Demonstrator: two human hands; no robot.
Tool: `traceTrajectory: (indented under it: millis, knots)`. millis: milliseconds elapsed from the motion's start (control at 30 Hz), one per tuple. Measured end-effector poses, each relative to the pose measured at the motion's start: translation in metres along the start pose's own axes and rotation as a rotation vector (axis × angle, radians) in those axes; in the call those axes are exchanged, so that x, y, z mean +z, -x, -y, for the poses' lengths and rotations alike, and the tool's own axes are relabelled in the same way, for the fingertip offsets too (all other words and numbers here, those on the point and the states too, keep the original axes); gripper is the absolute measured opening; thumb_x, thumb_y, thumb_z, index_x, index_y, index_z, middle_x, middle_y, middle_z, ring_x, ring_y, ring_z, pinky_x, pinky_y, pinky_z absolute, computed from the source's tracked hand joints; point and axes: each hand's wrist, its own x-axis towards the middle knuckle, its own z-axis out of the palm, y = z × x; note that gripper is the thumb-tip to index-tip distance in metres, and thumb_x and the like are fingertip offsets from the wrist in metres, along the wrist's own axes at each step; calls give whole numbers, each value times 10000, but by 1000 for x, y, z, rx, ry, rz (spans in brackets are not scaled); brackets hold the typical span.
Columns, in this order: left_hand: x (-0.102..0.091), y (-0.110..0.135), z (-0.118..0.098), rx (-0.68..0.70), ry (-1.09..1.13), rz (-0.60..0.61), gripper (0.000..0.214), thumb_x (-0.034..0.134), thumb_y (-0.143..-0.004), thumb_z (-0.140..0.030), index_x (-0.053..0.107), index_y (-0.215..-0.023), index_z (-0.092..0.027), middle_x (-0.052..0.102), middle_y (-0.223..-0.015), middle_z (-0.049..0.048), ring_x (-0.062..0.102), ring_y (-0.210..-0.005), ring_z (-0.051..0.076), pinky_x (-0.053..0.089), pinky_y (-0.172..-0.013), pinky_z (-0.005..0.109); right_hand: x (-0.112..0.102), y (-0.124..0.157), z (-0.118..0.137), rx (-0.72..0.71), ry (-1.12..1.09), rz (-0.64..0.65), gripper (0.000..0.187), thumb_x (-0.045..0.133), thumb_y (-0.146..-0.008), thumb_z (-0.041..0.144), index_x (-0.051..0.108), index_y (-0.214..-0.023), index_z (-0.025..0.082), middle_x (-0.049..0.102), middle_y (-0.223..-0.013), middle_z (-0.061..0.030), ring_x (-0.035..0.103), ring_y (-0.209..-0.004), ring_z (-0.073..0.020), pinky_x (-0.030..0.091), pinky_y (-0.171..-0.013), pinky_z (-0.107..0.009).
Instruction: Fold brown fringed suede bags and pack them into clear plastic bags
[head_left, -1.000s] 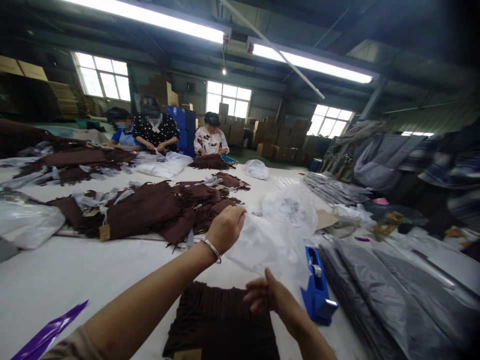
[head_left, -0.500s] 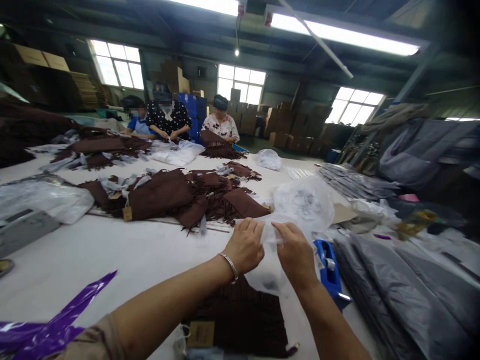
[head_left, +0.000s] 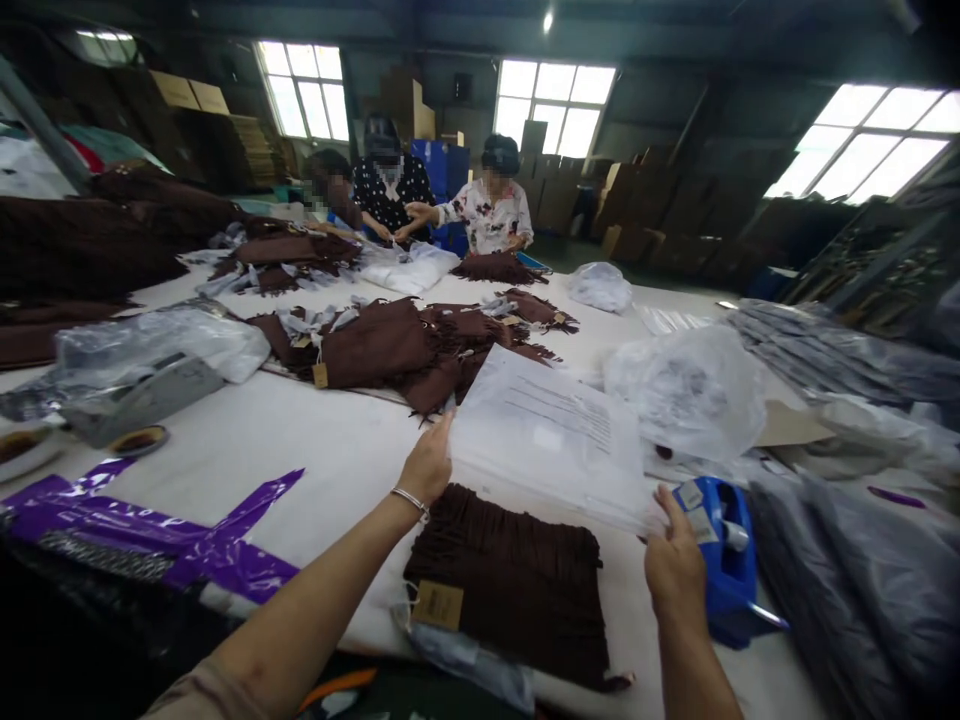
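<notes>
Stretched between my hands is a frosted plastic bag (head_left: 540, 425) with lines of dark print. My left hand (head_left: 429, 458) pinches its left edge, and my right hand (head_left: 675, 545) grips its lower right corner. Just below the bag lies a folded dark brown fringed scarf (head_left: 514, 590), flat on the white table (head_left: 330, 440). A tan tag (head_left: 438, 605) is tied at the scarf's left side, above a crumpled strip of clear plastic. Close by my right hand stands a blue tape dispenser-like object (head_left: 716, 560); its exact kind is unclear.
Piled brown fringed scarves (head_left: 382, 345) lie beyond my left hand. Crumpled clear bags (head_left: 686, 385) and grey bagged goods (head_left: 847, 590) are on the right. Purple tape-like plastic (head_left: 217, 545) lies on the left. Across the table, several people (head_left: 491, 210) work.
The bag, bunched between my close-set hands before, is now spread out flat. My hands have moved apart, uncovering more of the brown scarf. The view has shifted down and right.
</notes>
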Motion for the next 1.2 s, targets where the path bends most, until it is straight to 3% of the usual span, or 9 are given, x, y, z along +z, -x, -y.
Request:
traceTrajectory:
  millis: [67,133,233,433,600,667,900,1100,1200]
  knots:
    - [8,5,-3,-171,146,50,720,385,-637,-29,402,-1353,-101,617,-1171,132,601,-1022,209,490,-874,323,8,5,-5,243,-307,52,359,606,-615,218,567,-971,204,523,-731,31,441,-546,-92,351,-442,-208]
    - [14,6,-10,-363,352,135,735,383,-644,-58,367,-1377,-121,699,-799,66,635,-631,159,512,-579,250,12,6,-4,345,-468,139,247,630,-600,276,511,-802,197,363,-591,85,288,-435,-53,193,-361,-165]
    - [15,1,-24,-545,659,210,677,366,-709,-123,339,-1385,-103,517,-410,-49,413,-300,94,308,-326,163,13,4,3,401,-588,222,288,650,-598,355,433,-709,203,328,-588,89,272,-429,-46,151,-348,-152]
    - [5,-18,-32,-574,852,204,483,393,-831,-357,538,-1150,-25,510,-406,-20,464,-336,92,286,-303,141,16,0,20,439,-725,208,272,668,-639,345,486,-787,206,509,-710,48,432,-512,-73,264,-373,-165]
    - [-2,6,-57,-522,860,701,576,410,-832,-600,615,-776,-65,633,-574,79,482,-340,73,257,-281,146,35,19,33,384,-766,211,222,645,-695,318,536,-845,194,526,-722,43,410,-501,-66,242,-367,-173]
    - [-4,25,-74,-435,860,800,542,466,-815,-606,610,-754,-87,628,-568,54,460,-323,62,248,-279,147,44,29,39,356,-772,205,217,634,-715,314,552,-874,191,527,-735,42,403,-505,-64,242,-367,-176]
    - [-8,39,-109,-199,789,407,393,533,-850,-443,554,-1133,-172,539,-526,-64,409,-351,44,311,-380,158,58,46,53,318,-748,248,251,622,-736,330,574,-943,197,537,-717,36,398,-485,-65,248,-362,-183]
    - [-13,39,-124,24,623,251,287,527,-864,-372,618,-1043,-166,520,-539,-47,467,-486,68,388,-523,173,58,53,54,271,-648,203,288,606,-739,361,588,-968,187,580,-740,13,437,-486,-73,272,-371,-195]
    - [-18,36,-132,129,570,220,353,532,-861,-373,578,-1157,-187,550,-600,-39,469,-513,72,391,-541,173,58,56,57,257,-614,174,268,610,-734,358,600,-923,168,581,-710,13,445,-490,-74,280,-381,-202]
